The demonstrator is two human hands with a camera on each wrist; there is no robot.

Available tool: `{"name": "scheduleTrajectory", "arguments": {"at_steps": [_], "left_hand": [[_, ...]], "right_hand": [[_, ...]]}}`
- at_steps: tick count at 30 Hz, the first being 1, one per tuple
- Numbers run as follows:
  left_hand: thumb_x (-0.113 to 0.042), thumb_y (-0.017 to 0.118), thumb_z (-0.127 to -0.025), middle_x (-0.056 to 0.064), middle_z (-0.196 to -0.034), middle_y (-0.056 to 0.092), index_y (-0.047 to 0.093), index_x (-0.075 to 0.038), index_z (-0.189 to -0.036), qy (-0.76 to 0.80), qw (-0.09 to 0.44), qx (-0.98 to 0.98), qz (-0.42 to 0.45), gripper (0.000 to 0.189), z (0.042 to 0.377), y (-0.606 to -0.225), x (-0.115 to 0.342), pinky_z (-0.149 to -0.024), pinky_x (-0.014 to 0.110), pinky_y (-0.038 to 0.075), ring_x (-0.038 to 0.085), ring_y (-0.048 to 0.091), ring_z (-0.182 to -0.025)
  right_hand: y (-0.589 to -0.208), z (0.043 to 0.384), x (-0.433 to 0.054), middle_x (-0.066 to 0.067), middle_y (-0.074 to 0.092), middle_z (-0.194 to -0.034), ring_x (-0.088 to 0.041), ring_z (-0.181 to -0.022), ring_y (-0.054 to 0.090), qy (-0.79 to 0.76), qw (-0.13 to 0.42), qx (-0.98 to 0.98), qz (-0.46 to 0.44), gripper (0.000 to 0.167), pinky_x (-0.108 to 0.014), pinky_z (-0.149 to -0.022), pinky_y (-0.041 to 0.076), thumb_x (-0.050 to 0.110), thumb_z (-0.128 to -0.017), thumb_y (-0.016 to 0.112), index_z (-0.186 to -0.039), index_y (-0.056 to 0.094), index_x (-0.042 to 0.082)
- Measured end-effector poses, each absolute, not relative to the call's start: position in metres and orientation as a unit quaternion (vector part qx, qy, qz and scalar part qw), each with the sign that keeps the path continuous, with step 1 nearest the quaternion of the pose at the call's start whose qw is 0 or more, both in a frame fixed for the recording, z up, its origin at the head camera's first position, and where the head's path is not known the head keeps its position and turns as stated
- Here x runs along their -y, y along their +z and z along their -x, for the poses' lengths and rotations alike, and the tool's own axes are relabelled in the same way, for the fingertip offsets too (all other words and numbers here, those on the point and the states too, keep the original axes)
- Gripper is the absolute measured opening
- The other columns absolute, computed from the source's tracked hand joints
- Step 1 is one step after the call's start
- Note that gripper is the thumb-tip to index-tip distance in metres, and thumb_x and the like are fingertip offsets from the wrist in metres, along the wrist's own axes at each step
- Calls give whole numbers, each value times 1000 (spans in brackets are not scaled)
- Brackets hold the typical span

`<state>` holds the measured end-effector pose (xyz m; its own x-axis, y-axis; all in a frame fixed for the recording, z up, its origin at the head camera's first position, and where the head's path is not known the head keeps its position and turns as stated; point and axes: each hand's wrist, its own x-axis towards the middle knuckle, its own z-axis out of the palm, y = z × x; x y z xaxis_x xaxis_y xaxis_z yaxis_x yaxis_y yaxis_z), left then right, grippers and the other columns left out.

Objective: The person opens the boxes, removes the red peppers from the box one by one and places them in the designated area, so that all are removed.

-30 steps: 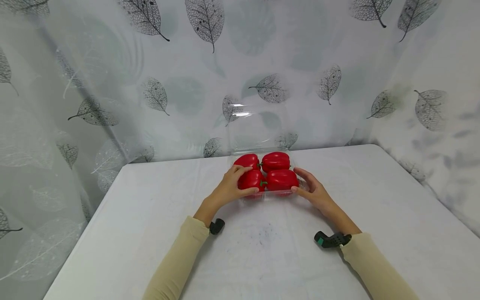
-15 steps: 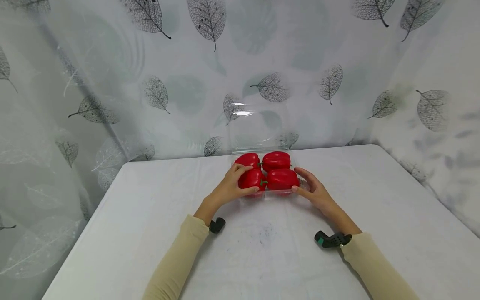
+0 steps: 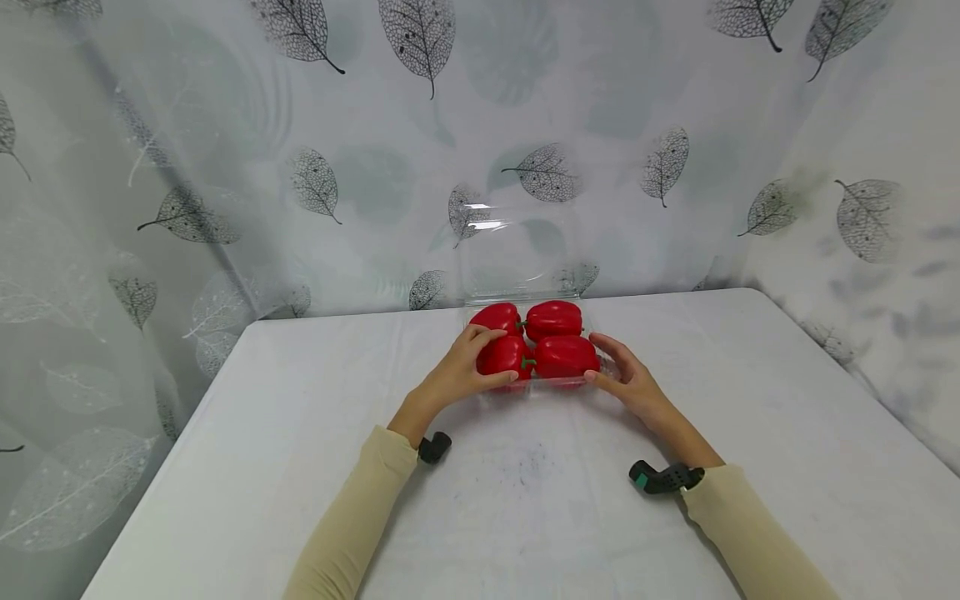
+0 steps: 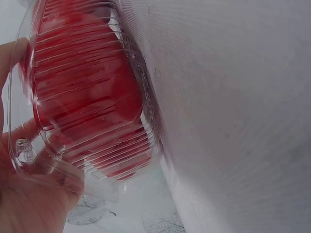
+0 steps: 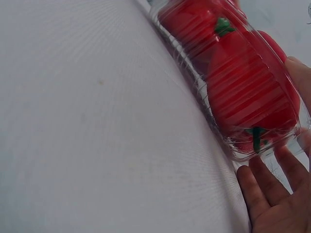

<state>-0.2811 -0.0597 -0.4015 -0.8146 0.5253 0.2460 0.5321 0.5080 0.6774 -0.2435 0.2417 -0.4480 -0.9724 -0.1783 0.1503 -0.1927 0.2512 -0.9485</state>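
Note:
A clear plastic clamshell container (image 3: 543, 386) stands near the table's back edge. Several red bell peppers with green stems lie in it, among them a front left pepper (image 3: 502, 357) and a front right pepper (image 3: 566, 357). Its clear lid (image 3: 517, 254) stands raised behind them. My left hand (image 3: 459, 367) holds the container's left end, thumb by the front rim and fingertips over the left peppers. At the right end my right hand (image 3: 633, 387) grips the corner, thumb at the front rim. In the right wrist view, its other fingers (image 5: 269, 182) reach against the end wall.
White cloth covers the table (image 3: 360, 358), with faint dark marks (image 3: 532, 467) in front of the container. Close behind the back edge hangs a leaf-patterned curtain (image 3: 375, 183). Both wrists wear a black device, such as the one on the right (image 3: 663, 477).
The head view has shifted very slightly. Both hands and the container stay in the same place, and the lid remains raised.

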Motion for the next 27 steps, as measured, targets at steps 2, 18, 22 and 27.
{"name": "scheduleTrajectory", "arguments": {"at_steps": [2, 18, 22, 27], "left_hand": [[-26, 78, -83, 12, -129, 46, 50, -8, -137, -386, 8, 870, 306, 64, 281, -401, 60, -93, 45, 53, 31, 45, -126], [-26, 79, -82, 11, -131, 46, 51, -8, -135, -391, 21, 863, 319, 62, 282, -401, 62, -93, 44, 53, 30, 46, -125], [-25, 79, -82, 11, -131, 47, 52, -8, -134, -400, 26, 857, 323, 61, 283, -401, 64, -93, 43, 53, 29, 46, -124], [-26, 79, -80, 10, -131, 49, 53, -10, -133, -408, 35, 856, 317, 61, 284, -402, 65, -91, 43, 54, 29, 46, -125]], "right_hand": [[-448, 244, -242, -12, 27, -159, -32, -147, 20, 601, 6, 790, -117, 71, -50, -113, 25, 18, -94, 65, -153, 27, 9], [-447, 243, -241, -11, 26, -159, -32, -147, 20, 597, 5, 795, -112, 72, -52, -113, 26, 21, -94, 66, -153, 27, 10], [-447, 243, -241, -13, 27, -158, -34, -146, 21, 595, 10, 796, -110, 71, -53, -112, 27, 22, -93, 66, -152, 28, 10], [-448, 242, -241, -13, 27, -158, -34, -146, 22, 593, 12, 798, -107, 73, -52, -111, 29, 23, -92, 68, -152, 28, 11]]}}
